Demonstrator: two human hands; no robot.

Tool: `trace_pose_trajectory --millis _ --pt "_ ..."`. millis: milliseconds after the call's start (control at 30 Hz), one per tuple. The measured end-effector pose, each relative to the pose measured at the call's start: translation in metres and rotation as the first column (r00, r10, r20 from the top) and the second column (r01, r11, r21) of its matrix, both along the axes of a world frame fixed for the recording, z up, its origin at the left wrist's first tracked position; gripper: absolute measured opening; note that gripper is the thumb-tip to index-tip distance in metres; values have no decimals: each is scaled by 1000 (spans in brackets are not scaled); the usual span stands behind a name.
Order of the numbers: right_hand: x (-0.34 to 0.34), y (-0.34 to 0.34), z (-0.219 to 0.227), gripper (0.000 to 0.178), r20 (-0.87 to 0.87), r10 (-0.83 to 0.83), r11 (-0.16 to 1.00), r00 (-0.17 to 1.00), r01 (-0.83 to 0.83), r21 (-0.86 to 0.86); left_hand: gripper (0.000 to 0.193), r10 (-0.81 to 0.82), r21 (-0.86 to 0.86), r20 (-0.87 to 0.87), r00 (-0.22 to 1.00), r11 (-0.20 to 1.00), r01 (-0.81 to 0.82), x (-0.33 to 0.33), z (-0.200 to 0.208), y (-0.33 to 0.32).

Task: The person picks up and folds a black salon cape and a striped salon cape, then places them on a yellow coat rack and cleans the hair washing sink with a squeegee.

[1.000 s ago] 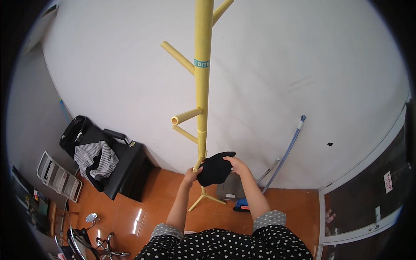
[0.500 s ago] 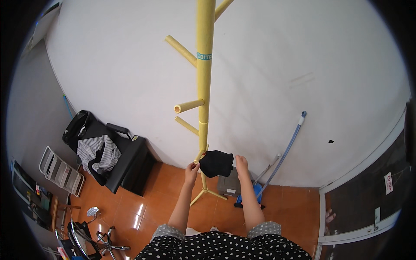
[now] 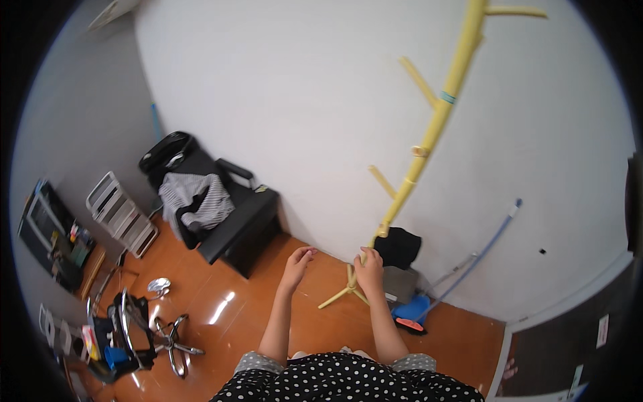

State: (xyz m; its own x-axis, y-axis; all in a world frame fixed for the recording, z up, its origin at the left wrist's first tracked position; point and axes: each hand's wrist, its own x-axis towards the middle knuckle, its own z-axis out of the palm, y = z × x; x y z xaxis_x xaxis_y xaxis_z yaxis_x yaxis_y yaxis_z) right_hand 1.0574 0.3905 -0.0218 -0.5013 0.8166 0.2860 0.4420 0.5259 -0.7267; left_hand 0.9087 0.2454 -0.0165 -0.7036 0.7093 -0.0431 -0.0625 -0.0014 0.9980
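A yellow coat rack with short pegs stands against the wall and leans to the right in view. On one of its low pegs hangs a soft black cloth item, its exact kind unclear. My right hand is just left of that cloth, in front of the lower pole, fingers loosely bent and apart, nothing seen in them. Off to the left of the pole, my left hand is raised in the air, empty, its fingers slightly curled and apart.
Behind the cloth are a grey box and a blue dustpan with a long handle. A black salon chair holds a striped garment. A white step ladder and a wheeled chair stand left. A door is at right.
Both hands have come away from the black cloth, which stays on the peg. My view has turned left, so the rack now appears farther right and tilted.
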Motion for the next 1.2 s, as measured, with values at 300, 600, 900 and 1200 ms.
trace_pose_trajectory --millis 300,600,900,1200 --pt "-145 -152 14 31 -28 363 932 931 -363 -1 25 488 57 -243 838 870 -490 -102 -5 -237" --pt "-241 -316 19 30 26 670 743 742 -669 -35 23 729 -90 -310 611 617 -782 -117 2 -419" --pt "-323 -366 -5 29 67 759 651 647 -757 -64 22 789 -114 -281 546 538 -835 -166 -25 -472" --pt "-466 -337 -12 27 112 728 686 677 -723 -86 24 772 -105 -315 552 550 -829 -321 -26 -447"
